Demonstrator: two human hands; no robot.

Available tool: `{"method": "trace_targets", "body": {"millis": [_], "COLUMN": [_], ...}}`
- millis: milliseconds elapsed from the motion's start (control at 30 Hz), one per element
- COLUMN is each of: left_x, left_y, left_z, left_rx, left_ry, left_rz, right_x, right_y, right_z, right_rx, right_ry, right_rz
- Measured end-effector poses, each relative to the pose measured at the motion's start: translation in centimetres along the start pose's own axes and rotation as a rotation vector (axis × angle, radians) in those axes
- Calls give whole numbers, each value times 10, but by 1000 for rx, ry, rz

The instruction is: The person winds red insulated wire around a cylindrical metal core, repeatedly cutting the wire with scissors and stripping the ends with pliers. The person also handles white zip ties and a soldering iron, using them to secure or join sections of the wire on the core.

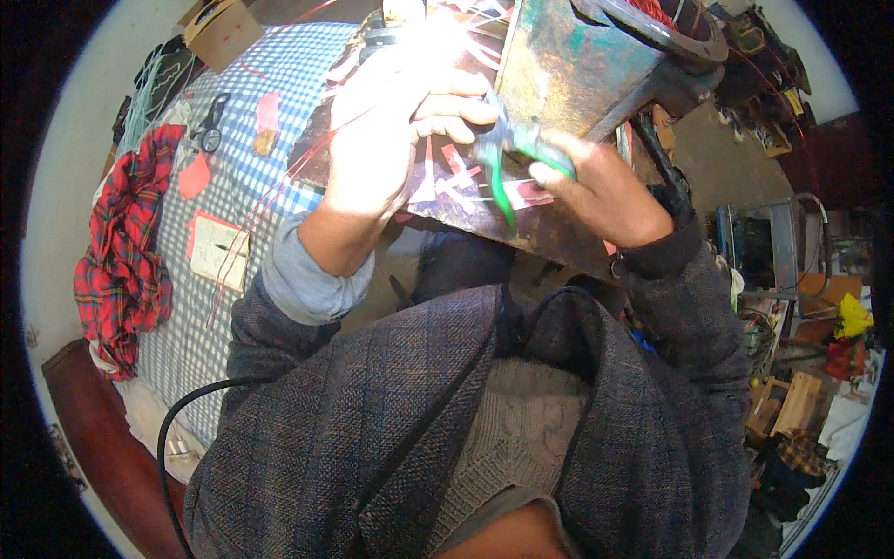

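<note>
My right hand (596, 186) grips a pair of green-handled pliers (500, 177), slightly smeared by motion, with the handles spread apart. The head of the pliers points up and left, close to the fingertips of my left hand (382, 140). My left hand is washed out by bright light, its fingers curled; what they hold, if anything, is lost in the glare. Thin red wires (307, 160) run past the left wrist. Under both hands lies a dark board (531, 224) with pink and white strips (456, 166) on it.
A heavy metal housing (568, 70) with red wire in it stands at the back right. Left, a blue checked cloth (298, 65) bears black scissors (212, 126), a notebook (219, 252) and a red plaid cloth (130, 242). A cardboard box (222, 35) sits far left. Clutter fills the right side.
</note>
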State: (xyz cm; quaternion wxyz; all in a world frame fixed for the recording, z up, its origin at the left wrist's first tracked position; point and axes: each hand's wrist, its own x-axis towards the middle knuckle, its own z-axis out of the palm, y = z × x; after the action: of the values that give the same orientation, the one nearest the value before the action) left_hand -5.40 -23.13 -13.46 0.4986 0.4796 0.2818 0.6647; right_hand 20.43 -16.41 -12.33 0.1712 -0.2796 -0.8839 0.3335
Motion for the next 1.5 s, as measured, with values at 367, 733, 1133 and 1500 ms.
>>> {"method": "trace_targets", "body": {"millis": [367, 733, 1133, 1500], "left_x": [10, 26, 20, 14], "left_y": [1, 6, 1, -20], "left_z": [10, 13, 10, 0], "left_rx": [-230, -122, 5, -297], "left_ry": [-18, 52, -4, 46], "left_rz": [-134, -94, -84, -274], "right_x": [-42, -26, 61, 78], "right_y": [87, 51, -42, -54], "right_z": [67, 73, -17, -5], "right_rx": [64, -516, -585, 233], "right_ry": [-107, 137, 606, 466], "right_rz": [296, 202, -660, -120]}}
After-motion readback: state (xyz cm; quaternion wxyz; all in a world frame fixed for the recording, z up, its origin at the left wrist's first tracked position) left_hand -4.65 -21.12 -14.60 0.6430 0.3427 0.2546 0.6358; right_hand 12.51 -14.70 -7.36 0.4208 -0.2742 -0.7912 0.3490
